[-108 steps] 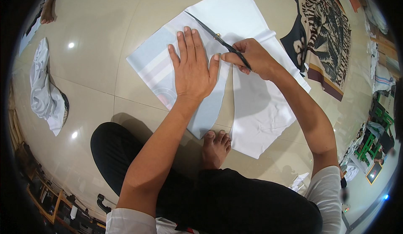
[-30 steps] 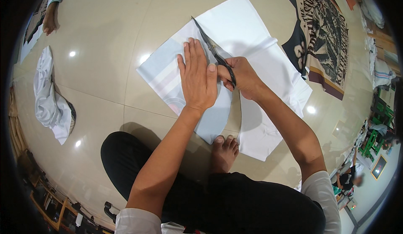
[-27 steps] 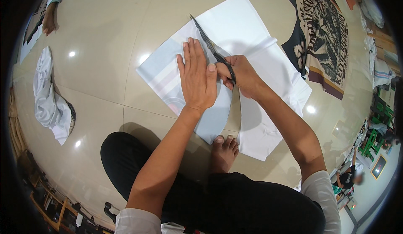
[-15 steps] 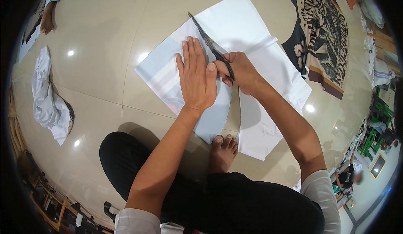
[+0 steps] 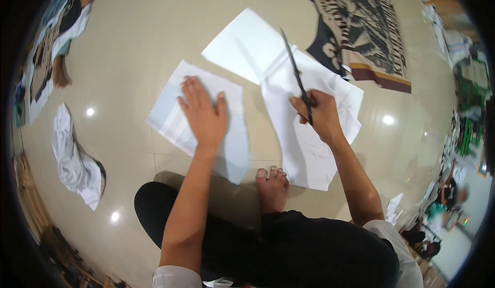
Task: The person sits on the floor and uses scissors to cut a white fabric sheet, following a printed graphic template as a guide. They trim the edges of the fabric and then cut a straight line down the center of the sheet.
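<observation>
My left hand (image 5: 202,113) lies flat, fingers stretched, on a pale blue and white striped cloth piece (image 5: 232,154) on the floor. In my right hand (image 5: 320,113) is a pair of long black scissors (image 5: 295,67), held by the handles with the blades pointing away from me. The blades look closed together. Beneath and around the scissors spreads a larger white cloth (image 5: 294,133), creased near its middle. A strip of floor separates the two pieces.
A printed dark and beige garment panel (image 5: 361,30) lies at the far right. To the left sits a crumpled white cloth (image 5: 72,159). My bare foot (image 5: 272,187) rests between the cloth pieces. Another person's foot (image 5: 61,72) and hand show at the upper left.
The striped piece now lies apart from the white cloth, shifted left under my left hand. My right hand has moved right with the scissors, lifted off the cut edge.
</observation>
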Available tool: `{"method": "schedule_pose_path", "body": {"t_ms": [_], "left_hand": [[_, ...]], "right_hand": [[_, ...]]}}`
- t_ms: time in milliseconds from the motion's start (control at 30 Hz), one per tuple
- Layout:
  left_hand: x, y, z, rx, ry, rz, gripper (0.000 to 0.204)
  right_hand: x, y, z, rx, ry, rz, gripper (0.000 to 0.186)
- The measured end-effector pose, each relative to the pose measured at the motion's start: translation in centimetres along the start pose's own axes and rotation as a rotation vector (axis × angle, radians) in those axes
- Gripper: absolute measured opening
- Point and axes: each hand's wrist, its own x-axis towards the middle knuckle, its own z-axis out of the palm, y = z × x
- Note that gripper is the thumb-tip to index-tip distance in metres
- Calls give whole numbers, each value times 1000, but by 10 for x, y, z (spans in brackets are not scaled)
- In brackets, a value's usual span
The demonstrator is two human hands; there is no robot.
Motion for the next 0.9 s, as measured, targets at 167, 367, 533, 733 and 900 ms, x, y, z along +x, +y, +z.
{"method": "schedule_pose_path", "body": {"t_ms": [167, 367, 533, 733, 900], "left_hand": [[2, -51, -28, 65, -77, 35, 82], [-20, 23, -25, -103, -255, 278, 96], [-77, 140, 10, 63, -413, 486, 104], [-114, 143, 44, -174, -465, 536, 43], [-99, 145, 28, -290, -732, 490, 45]], "right_hand": [[-89, 111, -92, -417, 526, -7, 50], [-177, 221, -125, -343, 762, 268, 56], [-191, 262, -126, -329, 884, 217, 58], [-184, 259, -137, -386, 828, 178, 58], [-182, 261, -145, -571, 557, 143, 54]]}}
